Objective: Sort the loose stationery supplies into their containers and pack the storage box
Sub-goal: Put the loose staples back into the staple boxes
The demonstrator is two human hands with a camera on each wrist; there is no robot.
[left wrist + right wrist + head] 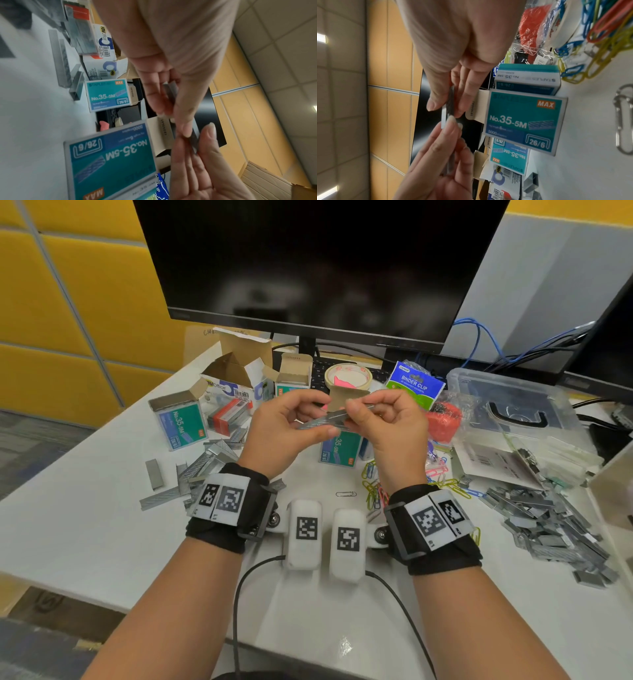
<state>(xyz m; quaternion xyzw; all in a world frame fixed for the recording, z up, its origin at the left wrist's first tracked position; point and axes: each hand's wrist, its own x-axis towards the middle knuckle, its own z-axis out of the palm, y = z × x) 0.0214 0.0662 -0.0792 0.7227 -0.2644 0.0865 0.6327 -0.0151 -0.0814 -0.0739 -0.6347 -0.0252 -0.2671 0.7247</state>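
Steel staple strips (pixel 337 419) sit pinched at each end between our left hand (pixel 291 422) and right hand (pixel 383 419), above the tabletop (pixel 102 535); squeezing unevenly could snap them, scattering pieces beside the open staple box (pixel 339 448).

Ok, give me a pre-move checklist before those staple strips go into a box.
1. Staple strips held at both ends: ok, the left hand and the right hand each pinch them.
2. Strips stacked flush: not ok, the head view shows them offset lengthwise.
3. An open target box close by: ok, the teal staple box under the hands has its flap up.
4. Room inside that box: cannot tell, its inside is hidden.
5. Strips clear of the desk clutter: ok, they are held above it.
6. More loose staples left to sort: ok, the staple pile lies to the right.
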